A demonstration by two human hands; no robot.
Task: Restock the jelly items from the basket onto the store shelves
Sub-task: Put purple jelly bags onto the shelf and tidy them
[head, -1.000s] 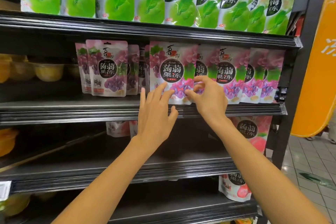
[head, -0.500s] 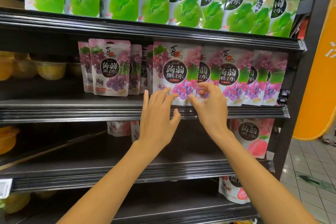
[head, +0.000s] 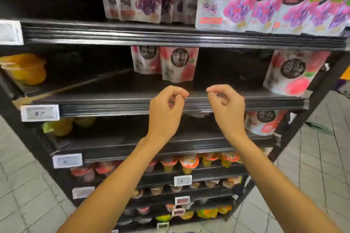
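Head view, looking down across a black store shelf unit; the frame is blurred, so small print cannot be read.

Left hand (head: 166,111): raised in front of the middle shelf edge (head: 113,104), at centre frame. Its fingers are curled in and the thumb and forefinger tips nearly meet. It holds nothing.

Right hand (head: 227,108): just right of the left hand, level with it and apart from it. It has the same curled posture, with the fingertips drawn to the thumb. It holds nothing. Neither hand touches a pouch.

Task items: grape jelly pouches (head: 223,0) stand upright in a row along the upper shelf (head: 132,34), across the top centre and top right of the frame. The right-hand group stands at the front lip. The darker group toward the top centre sits further back.

On the middle shelf, two peach jelly pouches (head: 178,64) stand well back, above the hands in the frame. A single peach pouch (head: 291,73) stands at the right end near the lip. Another peach pouch (head: 263,123) stands on the shelf below, right of the right wrist.

Other stock: yellow jelly cups (head: 24,68) sit at the left of the frame. Rows of small sealed cups (head: 189,162) fill the lower shelves. White price tags (head: 39,112) are fixed to the shelf lips. Grey floor tiles (head: 312,157) show on both sides.
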